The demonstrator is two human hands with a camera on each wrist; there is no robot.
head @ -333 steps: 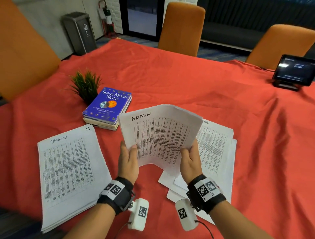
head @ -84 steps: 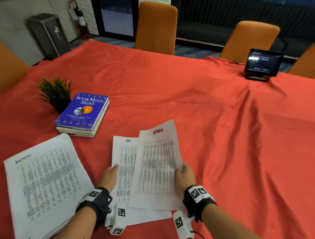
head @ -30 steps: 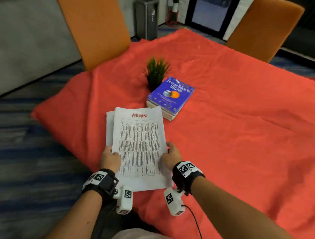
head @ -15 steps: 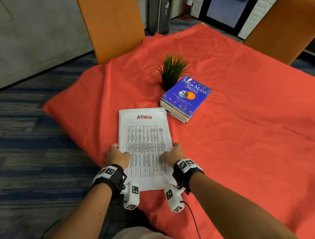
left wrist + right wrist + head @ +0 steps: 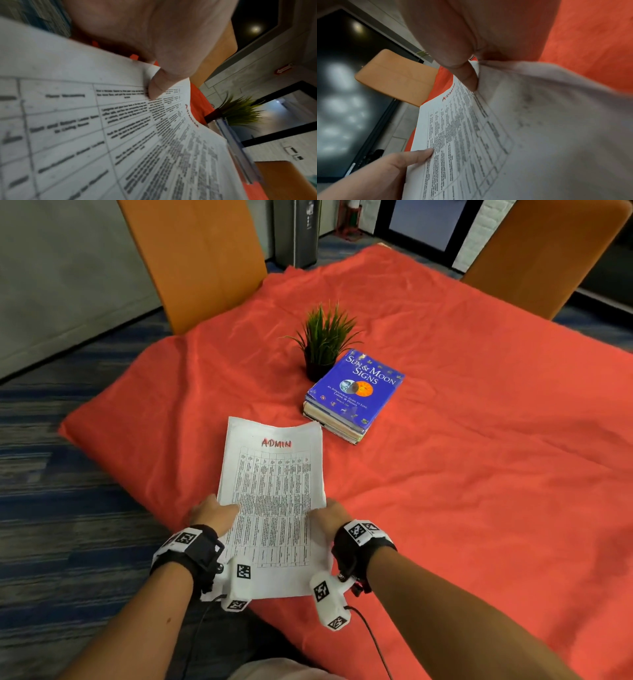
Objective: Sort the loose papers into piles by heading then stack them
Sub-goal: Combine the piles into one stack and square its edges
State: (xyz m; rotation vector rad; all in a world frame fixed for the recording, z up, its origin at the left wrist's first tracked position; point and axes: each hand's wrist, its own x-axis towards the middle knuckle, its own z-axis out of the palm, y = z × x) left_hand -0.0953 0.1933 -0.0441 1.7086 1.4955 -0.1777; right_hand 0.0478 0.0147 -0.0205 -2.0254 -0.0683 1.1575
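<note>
A stack of white printed papers, its top sheet headed ADMIN in red, is held over the near left corner of the red-clothed table. My left hand grips the stack's left edge, thumb on top of the sheet. My right hand grips the right edge, thumb pressed on the paper. The far end of the stack bows slightly upward. The fingers under the papers are hidden.
A blue book titled Sun & Moon Signs lies on other books just beyond the papers, with a small potted plant behind it. Orange chairs stand at the table's left and far right. The table edge drops to carpet on the left.
Since a second ago the papers were squared into one stack and both hands lifted its far end a little. Earlier an ADMIN sheet went from the loose pile onto the left pile.
</note>
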